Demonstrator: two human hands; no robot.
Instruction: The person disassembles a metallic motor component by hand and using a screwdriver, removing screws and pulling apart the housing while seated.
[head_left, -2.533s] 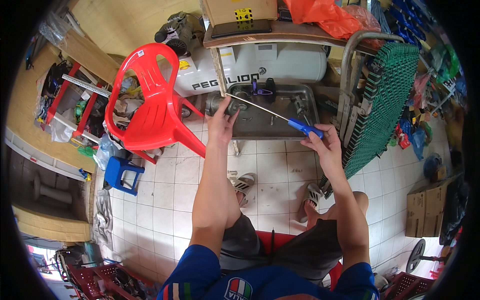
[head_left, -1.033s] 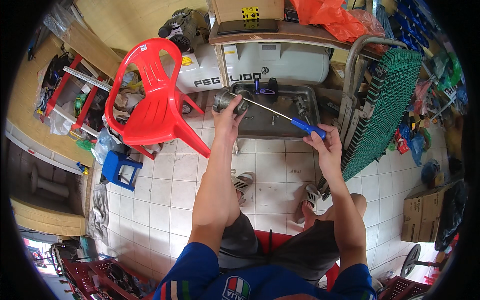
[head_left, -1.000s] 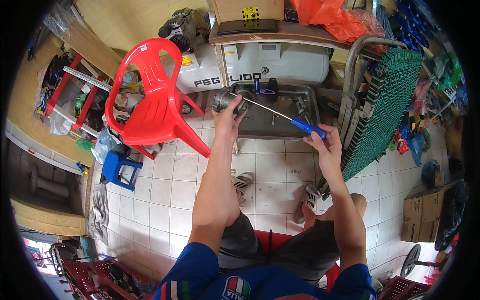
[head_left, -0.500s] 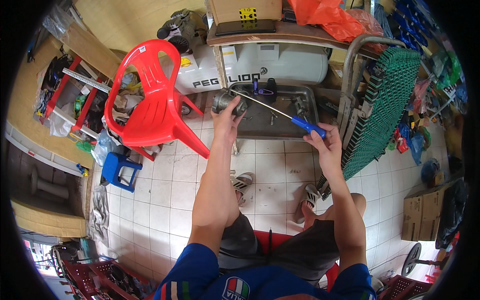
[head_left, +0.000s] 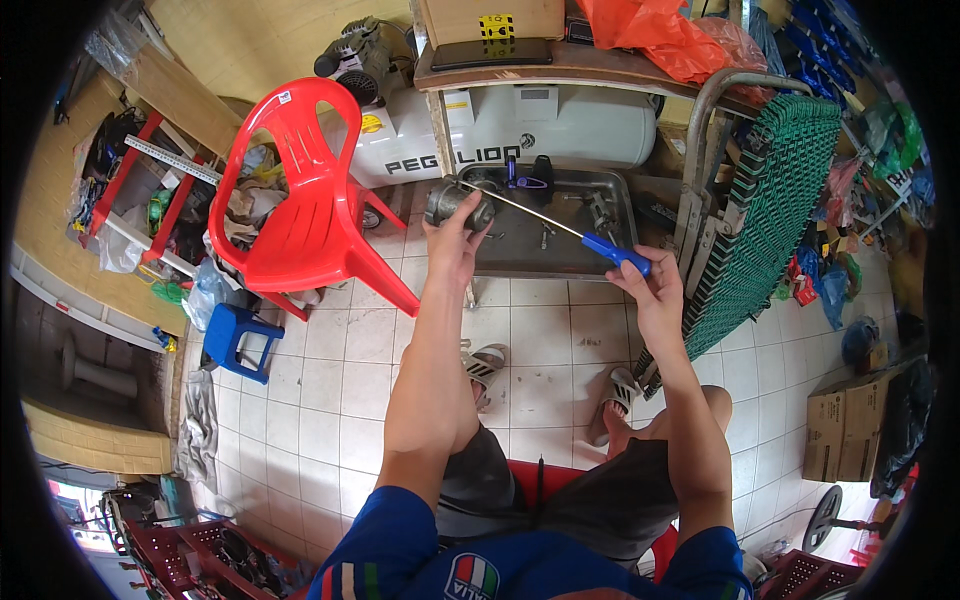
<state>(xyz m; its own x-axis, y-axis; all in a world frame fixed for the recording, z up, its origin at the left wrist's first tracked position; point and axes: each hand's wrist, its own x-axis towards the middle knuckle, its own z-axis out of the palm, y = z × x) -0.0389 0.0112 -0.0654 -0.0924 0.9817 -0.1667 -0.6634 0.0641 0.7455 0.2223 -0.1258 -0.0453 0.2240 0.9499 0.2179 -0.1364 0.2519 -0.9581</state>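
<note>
My left hand (head_left: 455, 238) is closed around a grey, rounded metal machine part (head_left: 440, 203), held above the near left corner of a dark metal tray (head_left: 560, 268). In my right hand (head_left: 650, 290) is a screwdriver with a blue handle (head_left: 618, 253), the fingers gripping that handle. Its long thin shaft (head_left: 530, 212) slants up and leftward, and the tip meets the top of the metal part; exactly what it touches is too small to tell. Several small metal parts (head_left: 600, 215) and a purple-and-black tool (head_left: 525, 180) lie in the tray.
A red plastic chair (head_left: 310, 230) and a blue stool (head_left: 240, 340) stand to the left. Behind the tray lies a white compressor tank (head_left: 590, 125) under a wooden bench (head_left: 490, 78). A green woven folding bed (head_left: 765, 210) leans close by my right hand. Cardboard boxes (head_left: 840, 435) sit far right.
</note>
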